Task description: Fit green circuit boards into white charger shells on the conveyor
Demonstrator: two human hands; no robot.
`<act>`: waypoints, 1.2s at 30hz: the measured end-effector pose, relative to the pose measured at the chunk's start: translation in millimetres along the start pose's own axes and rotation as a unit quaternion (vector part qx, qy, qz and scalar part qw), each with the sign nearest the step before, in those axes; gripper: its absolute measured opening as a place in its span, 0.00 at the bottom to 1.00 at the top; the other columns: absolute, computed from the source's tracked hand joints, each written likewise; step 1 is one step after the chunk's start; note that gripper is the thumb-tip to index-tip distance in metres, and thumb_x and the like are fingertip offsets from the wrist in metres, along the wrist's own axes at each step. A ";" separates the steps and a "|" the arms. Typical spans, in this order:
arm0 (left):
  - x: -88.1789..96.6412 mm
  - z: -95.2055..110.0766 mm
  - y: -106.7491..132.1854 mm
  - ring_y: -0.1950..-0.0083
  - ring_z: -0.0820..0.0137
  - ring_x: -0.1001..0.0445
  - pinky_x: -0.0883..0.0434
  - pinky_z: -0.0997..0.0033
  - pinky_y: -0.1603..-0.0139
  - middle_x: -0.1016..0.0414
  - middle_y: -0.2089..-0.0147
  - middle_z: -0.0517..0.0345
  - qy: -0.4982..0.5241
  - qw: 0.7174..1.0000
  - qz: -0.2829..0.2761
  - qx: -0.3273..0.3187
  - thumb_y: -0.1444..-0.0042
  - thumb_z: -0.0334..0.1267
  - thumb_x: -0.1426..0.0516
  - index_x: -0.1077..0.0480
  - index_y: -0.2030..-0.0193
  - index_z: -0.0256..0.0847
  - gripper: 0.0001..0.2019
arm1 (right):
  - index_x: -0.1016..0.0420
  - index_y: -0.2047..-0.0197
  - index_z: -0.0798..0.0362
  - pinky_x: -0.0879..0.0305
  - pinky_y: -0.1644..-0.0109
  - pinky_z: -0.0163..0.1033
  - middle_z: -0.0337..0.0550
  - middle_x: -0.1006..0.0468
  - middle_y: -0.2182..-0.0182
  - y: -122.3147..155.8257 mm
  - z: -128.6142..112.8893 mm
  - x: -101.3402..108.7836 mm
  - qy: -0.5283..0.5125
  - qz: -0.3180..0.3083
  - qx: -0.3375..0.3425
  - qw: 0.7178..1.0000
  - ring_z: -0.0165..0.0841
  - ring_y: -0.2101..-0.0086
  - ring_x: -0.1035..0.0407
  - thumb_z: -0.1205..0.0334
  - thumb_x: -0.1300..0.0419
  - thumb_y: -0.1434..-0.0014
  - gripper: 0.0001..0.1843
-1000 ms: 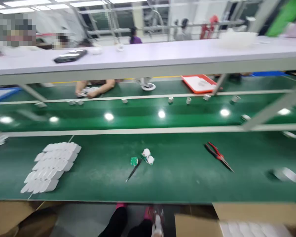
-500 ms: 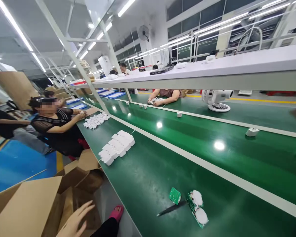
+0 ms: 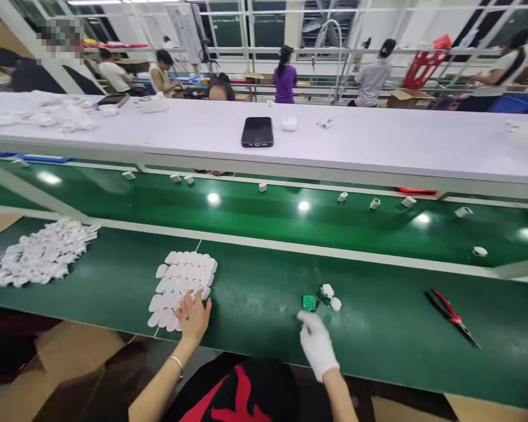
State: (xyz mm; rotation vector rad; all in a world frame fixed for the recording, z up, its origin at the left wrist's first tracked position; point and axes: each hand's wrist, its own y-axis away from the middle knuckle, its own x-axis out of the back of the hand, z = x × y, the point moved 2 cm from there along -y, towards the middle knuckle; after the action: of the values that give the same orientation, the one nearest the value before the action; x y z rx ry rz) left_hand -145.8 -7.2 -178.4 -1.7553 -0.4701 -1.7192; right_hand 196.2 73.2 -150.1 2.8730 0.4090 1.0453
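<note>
My left hand (image 3: 194, 316), bare with a bracelet at the wrist, lies with spread fingers on the near right part of a block of white rounded plastic pieces (image 3: 176, 284), set in rows. My right hand (image 3: 317, 346), in a white glove, is half curled over the table, with a gap between thumb and fingers. Just beyond its fingertips are a small green circuit board (image 3: 308, 302) and green boards with white round parts (image 3: 335, 303). A dark slim tool (image 3: 317, 305) lies between the boards, its near end partly hidden by the glove.
Red-and-black pliers (image 3: 451, 313) lie at the right. A heap of white parts (image 3: 48, 252) is at the left. Small white plug-like cubes (image 3: 263, 187) stand along the green strip behind. Above it, a shelf (image 3: 193, 132) holds a phone (image 3: 257, 132). Other people work beyond.
The view has swung right and down to the table before me. My left hand has come from beside the cardboard boxes onto the white pieces. My gloved right hand has come into view.
</note>
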 end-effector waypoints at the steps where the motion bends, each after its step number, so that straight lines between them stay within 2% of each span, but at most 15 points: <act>1: -2.1 -2.4 -1.8 0.46 0.50 0.38 0.40 0.51 0.50 0.40 0.40 0.37 0.009 1.000 -0.012 -0.016 0.38 0.41 0.54 0.34 0.44 0.34 0.20 | 0.28 0.47 0.46 0.42 0.41 0.52 0.46 0.32 0.44 -10.4 -7.8 -1.0 0.073 0.015 0.003 0.997 0.44 0.45 0.39 0.71 0.45 0.44 0.22; 4: -6.2 -9.5 -7.5 0.45 0.48 0.38 0.40 0.50 0.50 0.41 0.39 0.34 0.039 0.996 -0.048 -0.057 0.38 0.37 0.55 0.35 0.43 0.32 0.20 | 0.28 0.47 0.49 0.47 0.42 0.58 0.53 0.35 0.42 -50.2 -14.7 -3.1 0.238 0.005 -0.010 0.971 0.53 0.43 0.44 0.80 0.42 0.55 0.32; 6: -7.5 -12.9 -14.1 0.44 0.47 0.39 0.40 0.49 0.50 0.41 0.38 0.34 0.055 0.993 -0.065 -0.076 0.38 0.34 0.55 0.33 0.45 0.33 0.19 | 0.23 0.55 0.55 0.44 0.45 0.59 0.60 0.28 0.51 -71.9 -12.0 -7.3 0.246 -0.006 -0.034 0.969 0.54 0.47 0.38 0.81 0.44 0.56 0.25; 8: -7.5 -14.3 -21.1 0.44 0.49 0.39 0.40 0.50 0.50 0.40 0.38 0.38 0.067 0.990 -0.077 -0.096 0.39 0.33 0.55 0.30 0.48 0.36 0.17 | 0.22 0.63 0.58 0.40 0.48 0.56 0.61 0.24 0.59 -82.8 -10.9 -16.0 0.229 0.000 -0.048 0.972 0.51 0.52 0.34 0.79 0.45 0.53 0.16; 10: -5.5 -12.6 -24.2 0.43 0.52 0.38 0.40 0.52 0.49 0.36 0.40 0.43 0.083 0.985 -0.088 -0.125 0.39 0.33 0.54 0.28 0.53 0.39 0.15 | 0.23 0.61 0.57 0.36 0.50 0.51 0.58 0.24 0.58 -82.6 -13.0 -30.4 0.201 0.019 -0.052 0.978 0.46 0.55 0.31 0.73 0.44 0.49 0.13; 13: 0.2 -4.8 -18.1 0.43 0.53 0.38 0.40 0.54 0.49 0.37 0.39 0.47 0.109 0.976 -0.096 -0.164 0.38 0.34 0.53 0.26 0.57 0.42 0.14 | 0.28 0.50 0.57 0.32 0.50 0.42 0.52 0.26 0.52 -68.9 -16.7 -60.8 0.142 0.048 -0.036 0.988 0.37 0.56 0.29 0.64 0.48 0.42 0.18; 15: 2.6 1.6 -11.0 0.43 0.51 0.38 0.40 0.51 0.49 0.40 0.37 0.47 0.135 0.971 -0.105 -0.165 0.38 0.35 0.53 0.26 0.56 0.42 0.14 | 0.31 0.47 0.56 0.33 0.47 0.41 0.50 0.27 0.50 -56.8 -14.1 -79.6 0.114 0.053 -0.016 0.992 0.36 0.52 0.30 0.62 0.48 0.42 0.20; 17: 1.1 8.5 -5.0 0.43 0.50 0.39 0.41 0.50 0.48 0.39 0.38 0.45 0.174 0.961 -0.140 -0.163 0.39 0.35 0.52 0.26 0.57 0.42 0.13 | 0.30 0.47 0.55 0.37 0.42 0.44 0.49 0.27 0.48 -46.1 -6.0 -89.2 0.108 0.052 -0.002 0.993 0.38 0.48 0.33 0.63 0.46 0.44 0.21; 20: -7.5 17.9 0.2 0.49 0.57 0.33 0.38 0.56 0.48 0.31 0.48 0.48 0.225 0.936 -0.209 -0.175 0.41 0.34 0.51 0.28 0.60 0.41 0.10 | 0.35 0.41 0.55 0.44 0.37 0.50 0.52 0.34 0.42 -36.1 9.5 -82.9 0.119 0.067 0.000 0.991 0.43 0.41 0.41 0.63 0.45 0.46 0.27; 23: -17.3 22.0 3.6 0.59 0.66 0.28 0.33 0.66 0.56 0.30 0.54 0.53 0.253 0.919 -0.248 -0.172 0.43 0.32 0.50 0.32 0.56 0.40 0.09 | 0.46 0.35 0.56 0.49 0.35 0.48 0.52 0.41 0.38 -33.4 16.2 -69.0 0.126 0.078 0.003 0.989 0.43 0.38 0.48 0.61 0.42 0.48 0.37; 25: -22.0 21.7 5.6 0.64 0.69 0.28 0.31 0.68 0.58 0.30 0.54 0.55 0.279 0.906 -0.270 -0.170 0.44 0.32 0.48 0.36 0.50 0.41 0.15 | 0.47 0.35 0.54 0.49 0.36 0.46 0.50 0.40 0.39 -34.0 13.6 -65.9 0.135 0.065 0.004 0.989 0.42 0.39 0.47 0.59 0.40 0.50 0.40; 28: -25.8 20.9 6.3 0.67 0.71 0.28 0.30 0.68 0.57 0.29 0.54 0.56 0.318 0.882 -0.297 -0.180 0.48 0.32 0.44 0.45 0.39 0.44 0.29 | 0.45 0.35 0.52 0.48 0.38 0.45 0.49 0.36 0.41 -37.6 3.4 -73.0 0.181 0.021 -0.001 0.983 0.43 0.41 0.44 0.55 0.37 0.50 0.41; 31: -29.7 27.3 4.5 0.62 0.69 0.26 0.29 0.67 0.54 0.31 0.48 0.56 0.356 0.859 -0.308 -0.203 0.53 0.33 0.39 0.44 0.37 0.46 0.35 | 0.40 0.38 0.50 0.47 0.42 0.47 0.50 0.32 0.45 -42.6 -6.0 -82.9 0.210 -0.002 -0.008 0.978 0.45 0.45 0.41 0.56 0.38 0.47 0.34; 34: -36.6 41.4 1.8 0.48 0.65 0.29 0.33 0.66 0.45 0.33 0.45 0.57 0.395 0.840 -0.300 -0.221 0.56 0.34 0.37 0.35 0.45 0.45 0.29 | 0.36 0.41 0.54 0.44 0.46 0.49 0.53 0.26 0.55 -44.2 -9.6 -85.9 0.208 -0.009 -0.019 0.978 0.47 0.51 0.35 0.52 0.41 0.44 0.30; 36: -42.6 49.8 0.4 0.44 0.65 0.31 0.36 0.65 0.41 0.31 0.46 0.57 0.418 0.831 -0.293 -0.220 0.56 0.34 0.37 0.35 0.46 0.44 0.28 | 0.35 0.41 0.56 0.41 0.49 0.48 0.53 0.25 0.60 -42.0 -9.3 -83.8 0.197 -0.021 -0.020 0.980 0.46 0.55 0.31 0.48 0.46 0.40 0.29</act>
State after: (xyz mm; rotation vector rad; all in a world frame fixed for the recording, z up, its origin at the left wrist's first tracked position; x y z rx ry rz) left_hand -111.5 32.4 -217.8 -0.9373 -0.2163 -2.9944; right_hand 119.1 91.1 -201.2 2.6005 0.4581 1.5980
